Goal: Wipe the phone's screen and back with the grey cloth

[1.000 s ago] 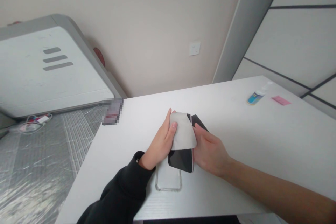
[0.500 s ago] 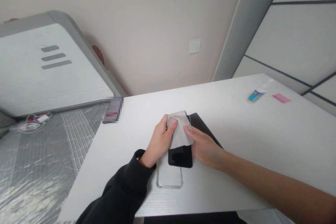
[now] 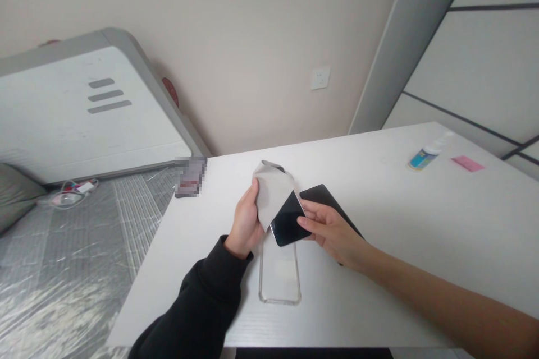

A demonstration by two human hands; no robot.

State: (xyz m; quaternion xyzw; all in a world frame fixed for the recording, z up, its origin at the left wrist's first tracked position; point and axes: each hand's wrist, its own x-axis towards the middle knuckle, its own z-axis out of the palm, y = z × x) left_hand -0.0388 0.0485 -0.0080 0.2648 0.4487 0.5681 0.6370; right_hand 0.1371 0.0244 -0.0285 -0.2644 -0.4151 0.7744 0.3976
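My left hand (image 3: 247, 219) is closed around a light grey cloth (image 3: 272, 193), which is draped over the upper part of a black smartphone (image 3: 290, 223). My right hand (image 3: 332, 230) pinches the phone's lower right side between thumb and fingers. The phone is tilted above the table, its dark glossy face turned up. Beneath it lies a clear phone case (image 3: 279, 277), flat on the table and partly covered by the phone and cloth. A flat black object (image 3: 322, 195) lies behind my right hand, which hides part of it.
The white table (image 3: 379, 303) meets the wall. At the far right stand a spray bottle (image 3: 425, 156), lying tilted in view, and a pink slip (image 3: 467, 163). A blurred-out item (image 3: 191, 176) sits at the left back corner. Plastic sheeting (image 3: 96, 258) covers the surface to the left.
My left hand has lifted the cloth up and left, baring more of the phone. The phone has turned, and my right hand has shifted its grip onto the phone's side.
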